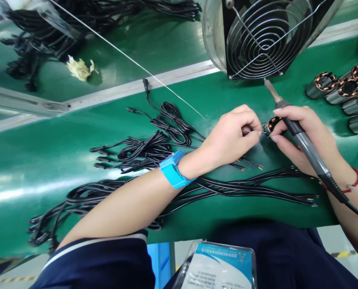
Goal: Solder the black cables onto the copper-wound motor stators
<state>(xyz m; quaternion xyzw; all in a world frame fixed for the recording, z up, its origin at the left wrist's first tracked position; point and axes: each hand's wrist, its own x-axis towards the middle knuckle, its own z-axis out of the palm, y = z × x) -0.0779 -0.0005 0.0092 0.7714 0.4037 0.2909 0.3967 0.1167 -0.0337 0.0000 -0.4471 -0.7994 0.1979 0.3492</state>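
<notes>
Head view: the left hand (234,130) has its fingers pinched on a thin wire (263,132) at the copper-wound stator (270,125), located between both hands. The right hand (316,134) grips the soldering iron (304,141), tip clear of the work. Apparent step: aligning leads. Next move likely requires holding the joint steady and applying the tip.
</notes>
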